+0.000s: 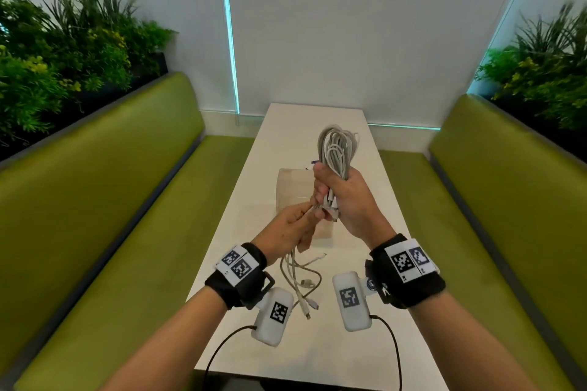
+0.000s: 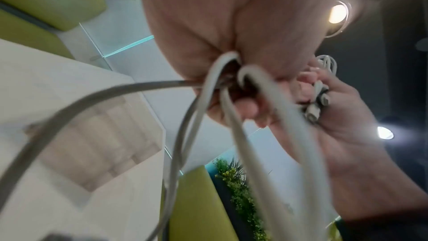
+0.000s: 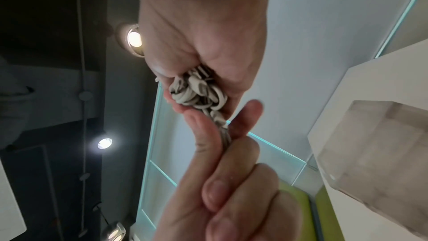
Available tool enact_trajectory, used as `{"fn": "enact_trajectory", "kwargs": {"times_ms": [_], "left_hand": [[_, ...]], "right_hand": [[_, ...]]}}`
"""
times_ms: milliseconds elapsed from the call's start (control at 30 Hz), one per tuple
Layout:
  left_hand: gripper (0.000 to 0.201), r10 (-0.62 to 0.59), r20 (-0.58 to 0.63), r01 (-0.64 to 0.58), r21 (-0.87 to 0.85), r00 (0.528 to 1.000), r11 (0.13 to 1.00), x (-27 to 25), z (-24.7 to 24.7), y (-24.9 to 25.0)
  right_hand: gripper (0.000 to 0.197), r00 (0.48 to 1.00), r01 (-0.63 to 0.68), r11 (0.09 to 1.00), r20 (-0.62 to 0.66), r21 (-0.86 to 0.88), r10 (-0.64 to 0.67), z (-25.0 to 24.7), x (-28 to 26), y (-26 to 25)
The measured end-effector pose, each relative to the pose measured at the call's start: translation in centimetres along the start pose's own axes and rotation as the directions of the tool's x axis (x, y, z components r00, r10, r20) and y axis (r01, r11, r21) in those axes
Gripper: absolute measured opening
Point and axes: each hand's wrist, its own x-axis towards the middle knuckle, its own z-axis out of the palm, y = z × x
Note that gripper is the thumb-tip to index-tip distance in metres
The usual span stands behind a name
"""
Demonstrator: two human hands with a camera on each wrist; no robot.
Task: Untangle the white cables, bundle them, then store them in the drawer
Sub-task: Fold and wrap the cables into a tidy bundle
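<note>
Table [image 1: 365, 311], white and narrow, runs between green benches [image 1: 104, 200] toward window blinds [image 1: 349, 25].

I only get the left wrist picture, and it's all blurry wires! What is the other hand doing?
Observer: The right hand grips a looped bundle of white cables, standing up out of its fist.
Child: Where do my blurry wires go?
Observer: From the left hand, loose ends hang down onto the white table.
Child: Is there a drawer?
Observer: A clear box sits on the table behind the hands; I cannot tell whether it has drawers.
</note>
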Motion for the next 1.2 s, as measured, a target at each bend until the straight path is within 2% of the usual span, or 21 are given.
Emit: {"fn": "enact_trajectory", "kwargs": {"times_ms": [67,133,233,433,500,567,700,800,867,900,967,1067,1100,1133,1200], "left_hand": [[0.03,-0.009,-0.07,0.003,-0.089,0.998,0.996,0.0,0.2,-0.1],[0.035,-0.046,-0.11,0.028,-0.158,0.993,0.987,-0.1,-0.2,-0.2],[0.037,-0.056,-0.091,0.042,-0.148,0.994,0.988,-0.1,-1.3,-0.1],[0.038,-0.072,0.034,0.073,-0.024,0.997,0.997,-0.1,-3.4,0.8],[0.037,-0.076,0.04,0.078,-0.062,0.996,0.995,-0.2,-3.7,1.0],[0.036,-0.061,0.036,0.064,-0.106,0.998,0.992,-0.2,-4.0,1.5],[0.036,-0.015,0.036,0.019,-0.094,0.999,0.995,0.0,-4.3,2.2],[0.035,0.004,0.046,0.0,-0.072,0.999,0.997,0.1,-4.2,2.4],[0.039,0.001,0.081,0.005,-0.07,0.997,0.998,0.2,-4.0,2.3],[0.039,-0.013,0.114,0.022,-0.072,0.993,0.997,0.3,-3.8,2.1],[0.029,-0.073,0.187,0.096,-0.12,0.98,0.988,0.2,-3.5,2.1],[0.054,-0.157,0.288,0.262,-0.371,0.944,0.891,0.1,-4.1,1.9],[0.056,-0.177,0.33,0.313,-0.42,0.927,0.852,0.1,-4.4,2.0],[0.061,-0.199,0.384,0.363,-0.422,0.902,0.831,0.0,-4.7,2.1],[0.096,-0.273,0.494,0.47,-0.333,0.826,0.817,0.2,-5.0,1.8]], "right_hand": [[0.031,1.0,0.013,0.999,-0.027,0.051,-0.011,-0.2,0.3,-0.8],[0.026,0.996,0.056,0.993,-0.072,0.104,-0.049,-0.7,0.7,-1.8],[0.02,0.993,0.088,0.99,-0.09,0.112,-0.078,-1.7,1.1,-2.9],[0.018,0.993,0.109,0.991,-0.034,-0.075,-0.112,-2.8,1.2,-4.0],[0.019,0.996,0.082,0.967,-0.008,-0.243,-0.086,-3.0,1.1,-4.2],[0.019,0.999,0.05,0.877,0.035,-0.478,-0.038,-3.0,0.9,-4.5],[0.027,0.974,0.059,0.681,0.191,-0.73,0.12,-2.8,0.2,-5.0],[0.029,0.931,0.085,0.561,0.266,-0.823,0.249,-2.5,0.1,-5.0],[0.023,0.914,0.066,0.545,0.269,-0.836,0.302,-2.4,0.1,-5.1],[0.017,0.907,0.065,0.54,0.275,-0.839,0.318,-2.4,0.1,-5.2],[0.019,0.897,0.125,0.453,0.296,-0.883,0.329,-2.3,0.0,-5.3],[0.017,0.894,0.295,0.152,0.328,-0.943,0.305,-2.6,-0.1,-4.8],[0.019,0.884,0.361,0.065,0.364,-0.93,0.292,-2.8,0.0,-4.5],[0.019,0.868,0.421,0.001,0.403,-0.907,0.29,-2.8,-0.1,-4.2],[0.018,0.825,0.519,-0.101,0.466,-0.849,0.319,-2.2,-0.1,-3.6]]}}
